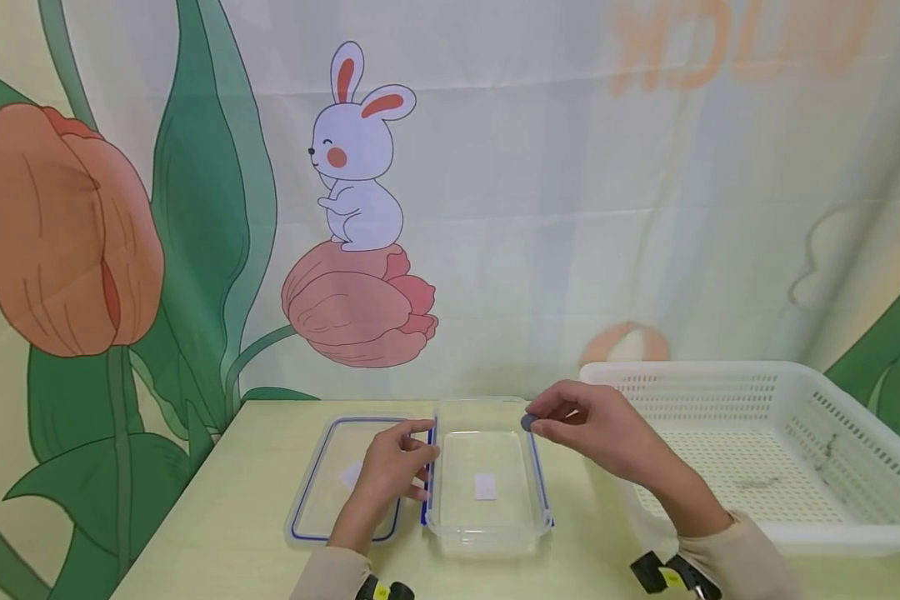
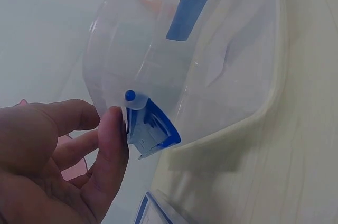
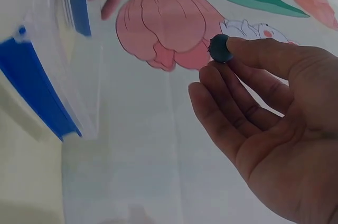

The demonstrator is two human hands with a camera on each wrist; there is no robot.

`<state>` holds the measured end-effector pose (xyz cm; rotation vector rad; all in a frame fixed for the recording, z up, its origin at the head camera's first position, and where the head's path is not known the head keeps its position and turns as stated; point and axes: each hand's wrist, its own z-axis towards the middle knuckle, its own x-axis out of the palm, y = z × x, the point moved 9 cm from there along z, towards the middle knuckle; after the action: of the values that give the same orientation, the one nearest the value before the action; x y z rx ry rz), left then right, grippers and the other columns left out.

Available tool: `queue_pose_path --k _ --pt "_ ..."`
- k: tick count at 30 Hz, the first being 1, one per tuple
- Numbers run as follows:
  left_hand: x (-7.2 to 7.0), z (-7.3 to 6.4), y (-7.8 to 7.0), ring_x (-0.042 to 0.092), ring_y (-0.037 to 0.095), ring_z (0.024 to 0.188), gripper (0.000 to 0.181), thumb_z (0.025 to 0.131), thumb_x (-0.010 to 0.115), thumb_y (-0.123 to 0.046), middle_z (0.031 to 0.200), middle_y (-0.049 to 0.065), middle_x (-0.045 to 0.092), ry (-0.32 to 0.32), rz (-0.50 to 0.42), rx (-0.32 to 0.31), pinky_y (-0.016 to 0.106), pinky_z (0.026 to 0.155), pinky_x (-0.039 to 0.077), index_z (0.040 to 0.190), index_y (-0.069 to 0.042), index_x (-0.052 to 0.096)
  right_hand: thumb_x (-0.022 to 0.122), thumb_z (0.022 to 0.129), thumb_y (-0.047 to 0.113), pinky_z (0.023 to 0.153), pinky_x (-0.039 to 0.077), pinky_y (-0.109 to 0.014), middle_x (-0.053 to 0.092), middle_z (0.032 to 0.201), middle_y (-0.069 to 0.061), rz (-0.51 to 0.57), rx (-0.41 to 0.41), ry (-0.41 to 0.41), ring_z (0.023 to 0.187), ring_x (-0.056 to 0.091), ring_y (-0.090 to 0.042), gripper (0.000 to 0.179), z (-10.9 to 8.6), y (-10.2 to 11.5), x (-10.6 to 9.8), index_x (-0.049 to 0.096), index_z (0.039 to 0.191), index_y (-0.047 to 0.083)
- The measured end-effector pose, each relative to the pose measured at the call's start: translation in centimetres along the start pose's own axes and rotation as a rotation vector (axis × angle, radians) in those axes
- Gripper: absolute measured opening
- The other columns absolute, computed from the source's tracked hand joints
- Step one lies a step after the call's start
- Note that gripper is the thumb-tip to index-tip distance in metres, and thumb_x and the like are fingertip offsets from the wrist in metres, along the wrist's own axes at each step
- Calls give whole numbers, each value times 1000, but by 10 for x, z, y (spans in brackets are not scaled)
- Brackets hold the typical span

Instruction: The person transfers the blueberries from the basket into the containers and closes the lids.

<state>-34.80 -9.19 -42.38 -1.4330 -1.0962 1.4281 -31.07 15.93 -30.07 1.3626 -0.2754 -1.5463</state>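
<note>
A blueberry (image 3: 221, 48), small, dark and round with a little crown, is pinched between the thumb and fingers of my right hand (image 1: 600, 429). That hand is at the far right corner of a clear plastic food container (image 1: 487, 529), whose sides carry blue latches (image 2: 150, 129). My left hand (image 1: 392, 467) grips the container's left rim; its thumb (image 2: 112, 134) lies beside a latch, with the fingers bent behind the wall. Inside the container, a small white paper square (image 1: 484, 487) shows on the bottom.
A clear lid (image 1: 300, 500) with a blue seal lies on the table (image 1: 210, 525), left of the container and partly behind my left hand. To the right stands a large white perforated basket (image 1: 727, 375). Behind the table hangs a printed curtain (image 1: 510, 208) with tulips and a rabbit.
</note>
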Motion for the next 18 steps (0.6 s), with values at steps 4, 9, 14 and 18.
queue_pose_path --k 4,9,14,18 --pt "0 0 0 66 21 70 44 99 73 -8 98 11 64 -4 6 -1 31 54 63 143 -7 65 78 98 14 85 63 -31 75 101 5 28 -12 26 91 72 -14 7 1 1 20 77 105 12" --pt "1 1 1 66 21 70 45 100 73 -9 98 11 64 -4 7 -7 31 54 62 143 -7 65 78 98 13 84 63 -31 74 99 6 51 -22 53 87 71 -13 5 3 0 39 77 103 12" --pt "1 1 1 66 21 70 45 99 74 -10 98 11 64 -10 11 -9 31 54 62 143 -8 66 78 98 11 83 63 -30 75 99 4 79 -28 66 87 71 -12 5 4 -1 52 77 103 10" --pt "0 1 1 66 20 69 45 99 73 -9 98 11 65 -2 12 -1 31 54 63 144 -7 65 78 98 11 83 63 -28 75 101 -1 106 -19 103 88 71 -13 7 5 -4 67 76 104 8"
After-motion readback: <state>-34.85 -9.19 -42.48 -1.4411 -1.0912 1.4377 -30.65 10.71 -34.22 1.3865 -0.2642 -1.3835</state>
